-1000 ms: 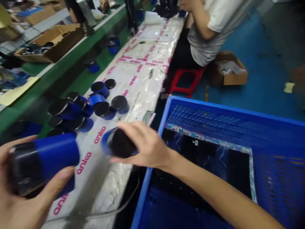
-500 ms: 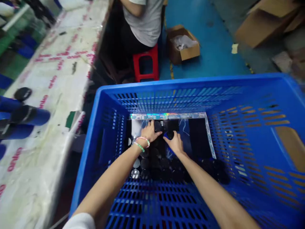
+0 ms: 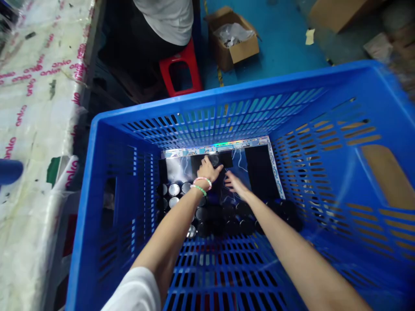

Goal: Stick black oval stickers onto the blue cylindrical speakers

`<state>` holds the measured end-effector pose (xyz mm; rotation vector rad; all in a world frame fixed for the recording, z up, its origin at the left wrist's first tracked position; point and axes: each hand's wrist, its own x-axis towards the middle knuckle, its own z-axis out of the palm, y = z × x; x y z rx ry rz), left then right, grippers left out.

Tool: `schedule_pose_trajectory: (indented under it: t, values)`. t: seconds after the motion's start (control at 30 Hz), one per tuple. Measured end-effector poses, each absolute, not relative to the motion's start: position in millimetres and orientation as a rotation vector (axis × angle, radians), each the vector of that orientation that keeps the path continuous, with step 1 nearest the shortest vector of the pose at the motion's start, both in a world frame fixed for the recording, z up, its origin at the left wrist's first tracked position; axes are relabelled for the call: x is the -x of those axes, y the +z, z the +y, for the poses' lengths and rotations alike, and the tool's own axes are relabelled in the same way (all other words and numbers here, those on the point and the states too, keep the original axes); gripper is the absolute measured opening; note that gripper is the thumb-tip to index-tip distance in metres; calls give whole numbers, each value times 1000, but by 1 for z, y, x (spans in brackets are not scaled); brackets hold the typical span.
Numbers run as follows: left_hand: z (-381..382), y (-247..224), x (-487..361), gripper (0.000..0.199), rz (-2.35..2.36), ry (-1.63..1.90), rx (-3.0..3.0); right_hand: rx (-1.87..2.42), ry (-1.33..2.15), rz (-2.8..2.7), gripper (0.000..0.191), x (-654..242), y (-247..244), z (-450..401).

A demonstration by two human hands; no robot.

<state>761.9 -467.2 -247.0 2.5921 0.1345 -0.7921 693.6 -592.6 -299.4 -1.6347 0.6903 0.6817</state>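
Observation:
Inside the blue plastic crate (image 3: pixel 223 94), my left hand (image 3: pixel 210 172), with a pink-and-green bead bracelet, reaches near the far wall. Its fingers and thumb curve around a dark round-topped container (image 3: pixel 214 159). My right hand (image 3: pixel 236 185) hovers just to the right, fingers a little apart and nothing visible in them. Below both hands stand rows of round black tops (image 3: pixel 228 210), with silvery round tops (image 3: pixel 174 189) on the left. Under them lies a dark glossy sheet (image 3: pixel 257 172) with pale lightning-like lines. My forearms hide part of the rows.
At left runs a table (image 3: pixel 39 125) wrapped in printed plastic, with a blue cylinder (image 3: pixel 9 170) at its edge. Beyond the crate, a person in a white top (image 3: pixel 170 19) sits on a red stool (image 3: pixel 181 71). An open carton (image 3: pixel 235 41) stands on the blue floor.
The view has shifted, so the crate appears further left and higher. My right hand has let go of the blue, black-topped item. My left hand has moved slightly right within the crate.

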Motion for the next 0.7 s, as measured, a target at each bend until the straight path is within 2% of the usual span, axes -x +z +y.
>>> schedule_pose_trajectory:
  t: [0.13,0.27,0.57,0.7]
  values:
    - [-526,-269,-723,51,199,-820,-2583,1581,627,789,39,-700,-294,-651]
    - [-551,-287,-686,44,155,-879,-2605,1592,720,783,39,-686,-304,-660]
    - [-423,-278,-653,36,-443,-803,-2825,1720,853,745,46,-661,-326,-626]
    - [-410,-290,-649,40,-644,-839,-2849,1787,866,677,48,-658,-330,-621]
